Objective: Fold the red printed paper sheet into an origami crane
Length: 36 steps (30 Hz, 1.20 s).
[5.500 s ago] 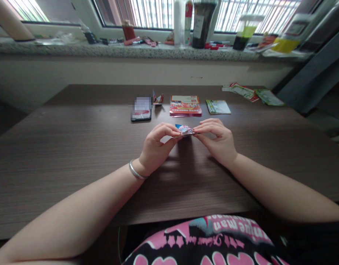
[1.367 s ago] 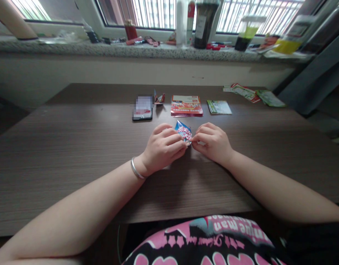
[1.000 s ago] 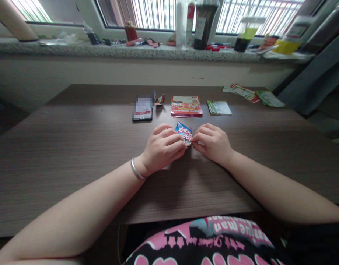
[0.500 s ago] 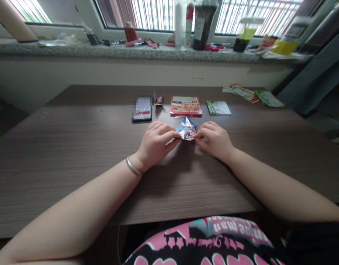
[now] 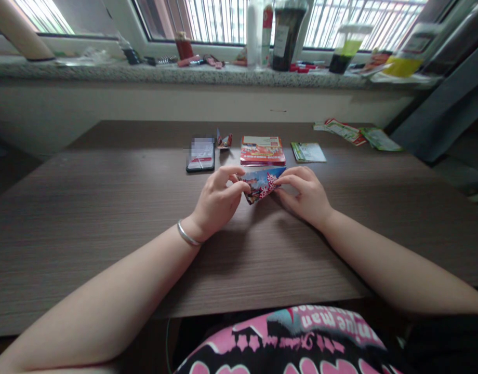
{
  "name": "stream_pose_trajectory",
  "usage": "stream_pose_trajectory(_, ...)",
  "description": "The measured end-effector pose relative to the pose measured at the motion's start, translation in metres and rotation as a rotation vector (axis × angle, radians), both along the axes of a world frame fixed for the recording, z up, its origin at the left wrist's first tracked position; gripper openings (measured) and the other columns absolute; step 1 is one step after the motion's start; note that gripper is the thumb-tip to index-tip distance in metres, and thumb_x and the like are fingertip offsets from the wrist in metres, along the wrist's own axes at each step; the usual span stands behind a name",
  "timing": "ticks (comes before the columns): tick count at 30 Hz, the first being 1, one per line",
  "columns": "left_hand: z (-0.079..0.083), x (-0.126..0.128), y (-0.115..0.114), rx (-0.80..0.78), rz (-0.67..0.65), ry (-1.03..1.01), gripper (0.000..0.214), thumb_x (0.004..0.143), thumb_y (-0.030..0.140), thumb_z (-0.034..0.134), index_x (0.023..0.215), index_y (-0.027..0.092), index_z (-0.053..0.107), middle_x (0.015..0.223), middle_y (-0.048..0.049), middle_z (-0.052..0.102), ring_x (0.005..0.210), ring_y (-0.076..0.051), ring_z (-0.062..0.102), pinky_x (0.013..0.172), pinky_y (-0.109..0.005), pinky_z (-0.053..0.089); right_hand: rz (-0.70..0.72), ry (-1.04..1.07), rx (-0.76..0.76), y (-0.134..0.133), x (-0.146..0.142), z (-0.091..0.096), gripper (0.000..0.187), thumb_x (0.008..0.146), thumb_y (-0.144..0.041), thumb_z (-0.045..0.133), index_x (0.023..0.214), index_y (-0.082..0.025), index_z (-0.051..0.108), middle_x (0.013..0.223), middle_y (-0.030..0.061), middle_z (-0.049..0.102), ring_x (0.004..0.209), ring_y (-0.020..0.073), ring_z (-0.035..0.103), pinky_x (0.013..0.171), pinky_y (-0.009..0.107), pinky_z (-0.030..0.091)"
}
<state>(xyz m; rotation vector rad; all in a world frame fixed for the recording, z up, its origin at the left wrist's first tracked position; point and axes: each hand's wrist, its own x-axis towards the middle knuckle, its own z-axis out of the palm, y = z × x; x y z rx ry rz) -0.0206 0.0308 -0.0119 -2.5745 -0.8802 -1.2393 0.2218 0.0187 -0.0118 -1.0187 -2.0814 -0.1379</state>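
A folded sheet of glossy printed paper [image 5: 261,183], blue with red and white patterns, is held a little above the table between both hands. My left hand [image 5: 222,196] pinches its left end between thumb and fingers. At the right side, my right hand [image 5: 304,192] grips the paper's edge with its fingertips. The paper now looks like a slanted triangle with its blue point toward the upper right. Just behind it lies a stack of red and yellow printed leaflets [image 5: 263,150]. A small folded paper figure [image 5: 224,140] stands to the left of that stack.
A phone [image 5: 200,155] lies left of the stack, and a pile of green and white cards [image 5: 308,152] lies to its right. More printed packets [image 5: 380,139] are at the back right. Bottles and jars line the stone windowsill [image 5: 223,77].
The folded paper has turned from point-up to slanting, with its point swung right and its lower left end dropped. My left fingers have lifted and shifted their hold.
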Motion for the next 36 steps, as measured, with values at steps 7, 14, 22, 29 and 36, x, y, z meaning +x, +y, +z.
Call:
stream_pose_trajectory(7,0.003,0.001,-0.003,-0.022,-0.043,0.079,0.02,0.086,0.009,0.048,0.081,0.019,0.064,0.115,-0.0054,0.054,0.094,-0.015,0.055,0.085,-0.033,0.05,-0.02,-0.02,0.025,0.001,-0.002,0.001,0.028,0.082,-0.023,0.063,0.109,-0.025,0.062,0.114,0.0056,0.066,0.11,0.0238,0.056,0.101,0.045,0.043)
stream_pose_trajectory(14,0.008,0.0,-0.007,0.001,-0.059,0.099,0.016,0.083,0.009,0.051,0.081,0.02,0.063,0.119,-0.0059,0.055,0.108,-0.021,0.052,0.096,-0.041,0.046,-0.053,-0.053,-0.003,0.004,0.001,-0.005,0.023,0.082,-0.024,0.063,0.105,-0.021,0.065,0.101,0.0073,0.069,0.099,0.0239,0.059,0.094,0.042,0.048)
stream_pose_trajectory(22,0.008,0.002,-0.006,-0.206,-0.128,0.062,0.021,0.091,0.022,0.045,0.109,0.018,0.056,0.113,-0.0083,0.064,0.108,-0.02,0.056,0.098,-0.038,0.043,0.067,-0.084,-0.032,0.005,0.001,-0.005,0.008,0.085,-0.024,0.061,0.086,-0.024,0.069,0.088,0.0023,0.071,0.093,0.0204,0.061,0.09,0.038,0.049)
stream_pose_trajectory(29,0.006,0.0,-0.002,-0.425,-0.096,0.284,0.044,0.1,0.038,0.024,0.105,0.022,0.064,0.114,-0.0038,0.067,0.115,-0.022,0.054,0.11,-0.047,0.023,0.144,-0.141,-0.104,0.003,0.0,-0.005,0.01,0.085,-0.022,0.06,0.086,-0.025,0.07,0.094,0.0023,0.071,0.096,0.0194,0.06,0.09,0.038,0.049)
stream_pose_trajectory(36,0.005,-0.001,0.001,-0.426,-0.113,0.324,0.05,0.1,0.038,0.021,0.103,0.023,0.069,0.113,-0.0028,0.068,0.111,-0.02,0.056,0.104,-0.042,0.033,0.187,-0.242,-0.248,0.007,0.006,-0.009,0.016,0.081,-0.017,0.061,0.089,-0.026,0.071,0.106,0.0019,0.069,0.102,0.0204,0.058,0.091,0.038,0.048)
